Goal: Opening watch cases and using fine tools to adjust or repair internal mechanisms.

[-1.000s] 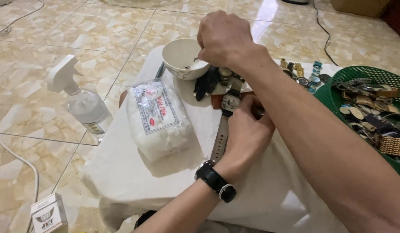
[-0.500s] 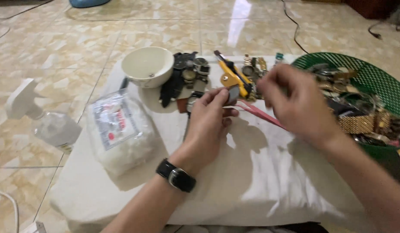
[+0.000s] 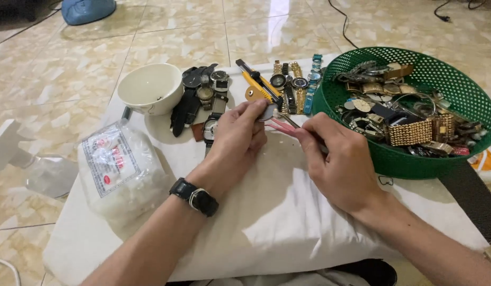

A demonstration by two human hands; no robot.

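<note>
Beige marble-patterned floor tiles (image 3: 166, 37) spread all around, with a blue object (image 3: 89, 9) at the far edge and dark cables trailing at the top right. On them sits one white cloth-covered cushion (image 3: 288, 212) that serves as the work surface. One round green mesh basket (image 3: 468, 100) at its right side is piled with metal watches and bracelets, too tangled to count. One clear bag of white cotton (image 3: 118, 169) lies at the left, and one white bowl (image 3: 151, 88) stands behind it. Between bowl and basket lie two loose rows of wristwatches (image 3: 208, 95), roughly four dark-strapped ones on the left and about five metal-banded ones on the right, with one yellow utility knife (image 3: 258, 82) between them. The left hand (image 3: 235, 140), with a black watch on its wrist, pinches a small round watch case (image 3: 267, 111) between thumb and fingertips, raised just above the cushion. The right hand (image 3: 341, 164) is closed around pink-handled tweezers (image 3: 281, 126), whose tips point at the case. That case looks small, light, rigid and smooth, likely slippery and easy to scratch on its face, so it is probably best held by the rim, as it is here. The tweezers look thin and springy, and are best gripped at mid-length.
</note>
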